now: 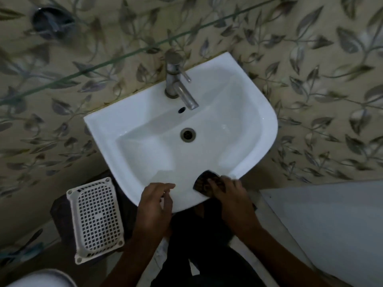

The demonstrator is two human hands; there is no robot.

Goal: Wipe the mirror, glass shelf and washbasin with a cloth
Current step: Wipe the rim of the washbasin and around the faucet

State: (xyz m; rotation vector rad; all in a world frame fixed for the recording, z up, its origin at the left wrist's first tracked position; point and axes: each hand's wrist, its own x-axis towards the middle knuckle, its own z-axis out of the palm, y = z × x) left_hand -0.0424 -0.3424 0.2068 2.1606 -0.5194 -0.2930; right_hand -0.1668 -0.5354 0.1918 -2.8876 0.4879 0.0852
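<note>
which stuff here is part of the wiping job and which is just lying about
Job: dark cloth under the right hand, washbasin, glass shelf, left hand.
Lying about: white plastic basket, tap.

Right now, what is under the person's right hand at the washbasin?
A dark cloth lies under the right hand, pressed on the washbasin front rim. The cloth's far end shows; the rest, and the rim beneath, is covered.
</note>
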